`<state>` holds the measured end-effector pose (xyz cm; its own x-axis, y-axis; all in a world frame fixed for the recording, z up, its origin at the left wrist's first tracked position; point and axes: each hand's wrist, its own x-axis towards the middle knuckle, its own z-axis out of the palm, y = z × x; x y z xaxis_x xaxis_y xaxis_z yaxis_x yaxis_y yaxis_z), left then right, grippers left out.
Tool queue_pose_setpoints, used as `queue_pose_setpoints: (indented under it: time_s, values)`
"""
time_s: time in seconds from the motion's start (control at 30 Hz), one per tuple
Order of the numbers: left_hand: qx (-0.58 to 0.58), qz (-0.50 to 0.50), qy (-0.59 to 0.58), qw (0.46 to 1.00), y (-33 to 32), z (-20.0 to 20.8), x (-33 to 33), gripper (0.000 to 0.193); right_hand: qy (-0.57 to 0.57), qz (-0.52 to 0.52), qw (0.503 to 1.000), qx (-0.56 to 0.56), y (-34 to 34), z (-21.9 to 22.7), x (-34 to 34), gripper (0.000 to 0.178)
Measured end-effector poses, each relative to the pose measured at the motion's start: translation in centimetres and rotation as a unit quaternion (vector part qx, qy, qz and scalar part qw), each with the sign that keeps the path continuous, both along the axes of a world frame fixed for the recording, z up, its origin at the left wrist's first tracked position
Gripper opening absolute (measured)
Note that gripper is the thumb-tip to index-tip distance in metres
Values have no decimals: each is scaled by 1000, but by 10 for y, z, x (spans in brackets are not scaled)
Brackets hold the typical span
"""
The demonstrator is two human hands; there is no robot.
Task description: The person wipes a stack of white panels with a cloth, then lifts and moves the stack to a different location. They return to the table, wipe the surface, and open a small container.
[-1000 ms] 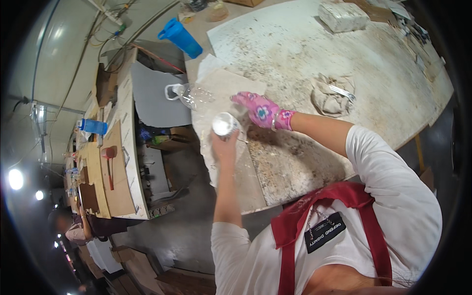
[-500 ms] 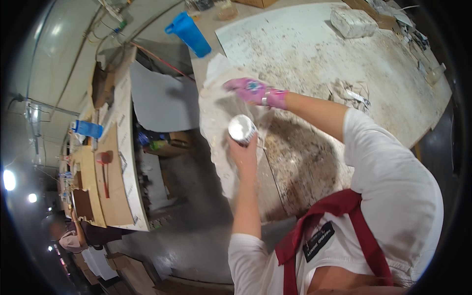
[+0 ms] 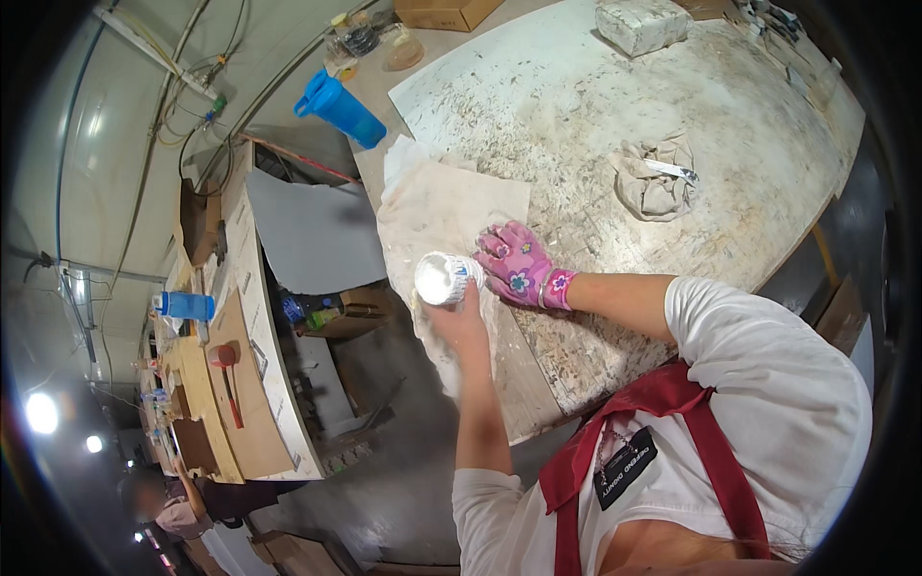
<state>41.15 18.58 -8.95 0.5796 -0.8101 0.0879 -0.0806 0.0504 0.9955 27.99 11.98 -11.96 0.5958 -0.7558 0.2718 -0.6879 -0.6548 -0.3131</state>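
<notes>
My bare left hand (image 3: 463, 328) is wrapped round a white cup (image 3: 469, 272) with blue print on its side. The cup's mouth faces up and shows a bright white inside; whether that is a filling cannot be made out. Beside the cup, my right hand (image 3: 523, 264), in a pink flowered glove, is palm down with its fingers apart, close to or touching the cup's side. Under both lies a cream cloth (image 3: 461, 197) spread over the table's left edge.
A stained white board (image 3: 538, 115) covers much of the table. On it are a crumpled cloth (image 3: 653, 197) and a white-smeared block (image 3: 642, 26). A blue pitcher (image 3: 344, 110) stands far left. Another bench (image 3: 279, 384) is to the left, with a person (image 3: 187, 509) beyond.
My gloved right hand has come back toward me from the cloth's far part to beside the cup. The left hand still holds the cup. The whole view has shifted somewhat.
</notes>
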Motion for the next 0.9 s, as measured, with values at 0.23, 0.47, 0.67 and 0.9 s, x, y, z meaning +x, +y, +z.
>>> queue_pose_setpoints:
  time_s: [0.23, 0.47, 0.67, 0.9]
  values:
    - [-37, 6, -50, 998, 54, 57, 24, 68, 33, 51, 992, 114, -24, 12, -5, 52]
    - [17, 104, -76, 992, 146, 64, 33, 62, -60, -64, 995, 53, -77, 26, -26, 50]
    - [2, 102, -129, 986, 196, 44, 12, 62, 139, 54, 984, 102, -76, 37, -24, 26]
    - [-14, 160, -54, 985, 212, 64, -25, 63, 232, 133, 959, 97, -39, 46, -77, 18]
